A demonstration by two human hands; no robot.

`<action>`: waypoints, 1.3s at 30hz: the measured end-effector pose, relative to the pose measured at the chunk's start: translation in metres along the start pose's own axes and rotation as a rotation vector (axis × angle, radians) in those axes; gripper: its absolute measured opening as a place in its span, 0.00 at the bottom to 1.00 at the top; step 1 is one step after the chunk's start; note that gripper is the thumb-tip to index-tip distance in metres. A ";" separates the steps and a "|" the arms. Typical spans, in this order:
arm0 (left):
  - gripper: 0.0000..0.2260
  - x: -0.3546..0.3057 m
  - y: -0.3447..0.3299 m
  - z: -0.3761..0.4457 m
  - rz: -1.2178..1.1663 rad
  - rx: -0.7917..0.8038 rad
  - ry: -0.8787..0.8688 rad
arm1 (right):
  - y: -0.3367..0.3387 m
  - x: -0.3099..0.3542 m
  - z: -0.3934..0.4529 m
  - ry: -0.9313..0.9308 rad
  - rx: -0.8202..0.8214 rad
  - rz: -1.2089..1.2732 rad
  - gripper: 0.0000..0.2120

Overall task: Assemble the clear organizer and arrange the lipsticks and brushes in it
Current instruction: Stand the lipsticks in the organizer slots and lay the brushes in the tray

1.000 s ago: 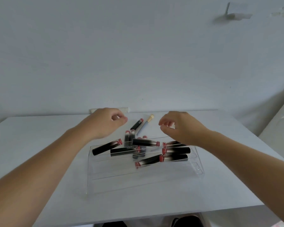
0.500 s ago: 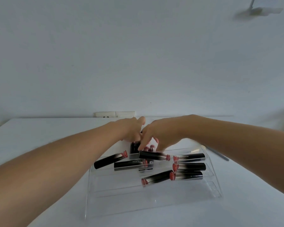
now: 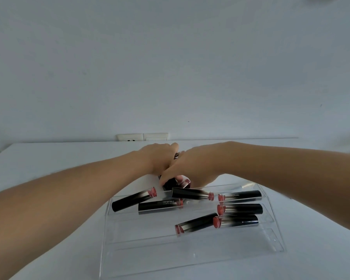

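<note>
1. The clear organizer (image 3: 190, 247) lies on the white table (image 3: 49, 158); both hands meet just behind its far edge, over a dark cluster of lipsticks (image 3: 175, 182)
2. The right hand (image 3: 188, 168) curls its fingers (image 3: 166, 179) down onto that cluster; whether they grip one I cannot tell. The left hand (image 3: 160, 156) is partly hidden, its hold unclear
3. Seven lipsticks lie loose on the organizer's steps
4. Both forearms stretch forward, wrists converging

Black lipsticks (image 3: 239, 209) strewn across clear organizer (image 3: 190, 251)
</note>
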State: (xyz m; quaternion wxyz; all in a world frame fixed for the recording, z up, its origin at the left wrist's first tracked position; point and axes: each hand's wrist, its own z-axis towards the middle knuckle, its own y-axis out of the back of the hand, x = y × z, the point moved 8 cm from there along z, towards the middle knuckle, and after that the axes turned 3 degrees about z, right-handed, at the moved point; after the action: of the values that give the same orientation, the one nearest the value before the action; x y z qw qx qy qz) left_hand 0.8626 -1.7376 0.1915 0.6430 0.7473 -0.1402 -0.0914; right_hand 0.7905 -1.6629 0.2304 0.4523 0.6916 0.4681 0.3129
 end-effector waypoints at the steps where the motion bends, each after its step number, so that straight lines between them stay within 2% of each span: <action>1: 0.18 0.002 0.001 -0.001 -0.027 -0.030 0.021 | -0.001 0.000 -0.001 -0.001 -0.004 0.003 0.32; 7: 0.17 0.020 -0.003 -0.006 -0.075 -0.142 0.140 | 0.002 0.001 -0.006 0.045 -0.076 -0.046 0.28; 12: 0.18 0.028 -0.009 -0.010 -0.080 -0.189 0.159 | 0.000 0.000 -0.004 0.062 -0.074 -0.011 0.30; 15: 0.18 0.031 -0.008 -0.019 -0.120 -0.273 0.135 | -0.002 -0.004 -0.005 0.058 -0.098 0.014 0.31; 21: 0.19 0.032 -0.005 -0.043 -0.161 -0.425 0.003 | -0.008 -0.014 -0.008 0.063 -0.172 0.043 0.26; 27: 0.24 0.024 -0.006 -0.055 -0.147 -0.375 -0.175 | -0.011 -0.021 -0.010 0.032 -0.184 0.082 0.24; 32: 0.34 0.021 -0.008 -0.055 0.024 -0.289 -0.252 | -0.018 -0.031 -0.017 -0.031 -0.182 0.056 0.07; 39: 0.21 0.012 -0.006 -0.053 0.146 -0.225 -0.217 | -0.032 -0.048 -0.016 -0.166 -0.018 -0.127 0.05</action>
State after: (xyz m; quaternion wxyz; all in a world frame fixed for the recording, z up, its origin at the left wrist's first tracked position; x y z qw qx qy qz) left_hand 0.8909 -1.6909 0.1948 0.7088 0.6441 -0.2513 -0.1397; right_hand 0.7472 -1.6970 0.2069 0.5145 0.6800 0.4694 0.2293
